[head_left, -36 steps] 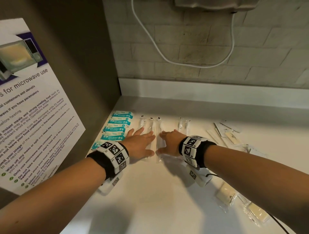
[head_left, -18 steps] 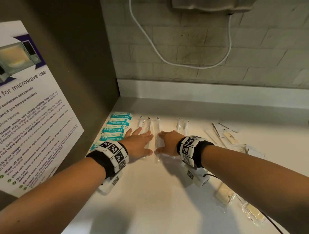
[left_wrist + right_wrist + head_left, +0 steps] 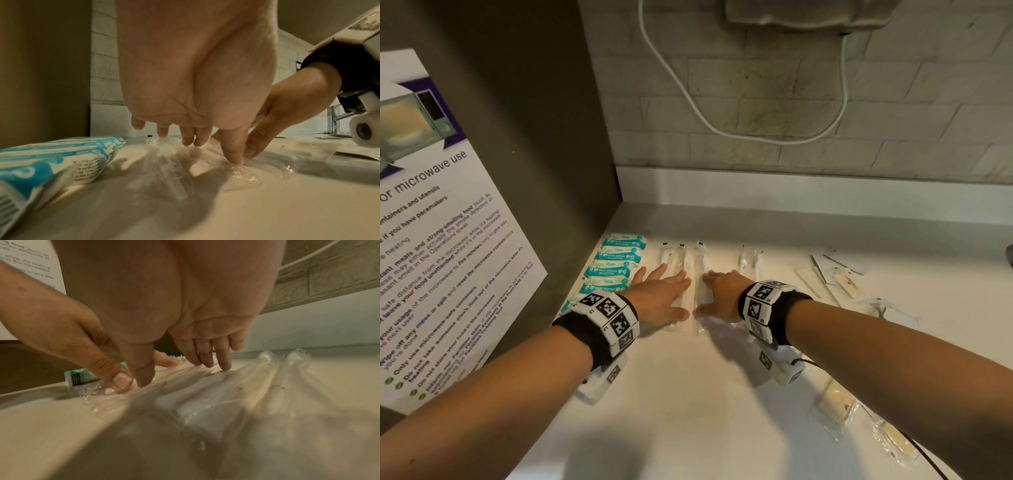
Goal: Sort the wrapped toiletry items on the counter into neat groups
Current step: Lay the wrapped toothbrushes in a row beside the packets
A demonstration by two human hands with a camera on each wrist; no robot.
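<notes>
Left hand (image 3: 659, 301): palm down, fingers straight, pressing flat on the clear-wrapped toothbrushes (image 3: 700, 274).
Right hand (image 3: 722, 296): palm down beside it, fingers extended onto the same wrappers, thumbs nearly touching.
Toothbrushes: side by side on the counter (image 3: 705, 411), right of the wipe packets (image 3: 616, 260).

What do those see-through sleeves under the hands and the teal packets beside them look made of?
Clear sleeves: thin glossy plastic film, judging by the crinkles and glints. Teal packets: seemingly soft printed plastic wrap, opaque with a slight sheen; the exact material is unclear.
</notes>
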